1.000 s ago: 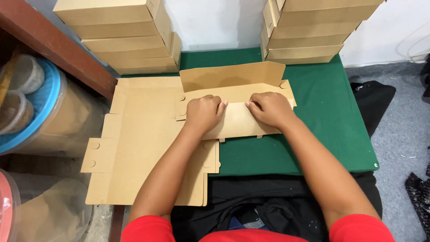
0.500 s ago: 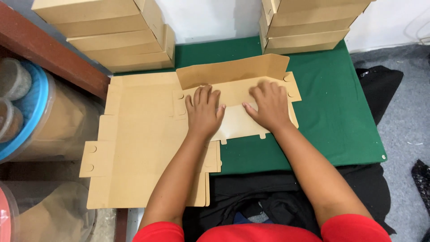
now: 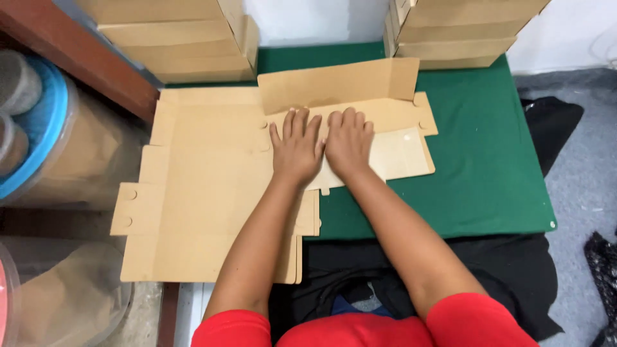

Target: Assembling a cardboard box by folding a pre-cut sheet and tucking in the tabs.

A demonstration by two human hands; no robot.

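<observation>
Brown die-cut box blank (image 3: 379,138) lies on the green table (image 3: 488,167), one flap raised. Your left hand (image 3: 297,149) and right hand (image 3: 349,142) press it flat-palmed, gripping nothing, now side by side, closer than before. Two stacks of folded boxes (image 3: 186,38) stand behind; flat blanks (image 3: 205,193) lie left.

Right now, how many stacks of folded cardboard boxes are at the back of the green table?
2. One stack at the back left, one stack at the back right. Both run past the top edge, so more boxes may be hidden.
</observation>
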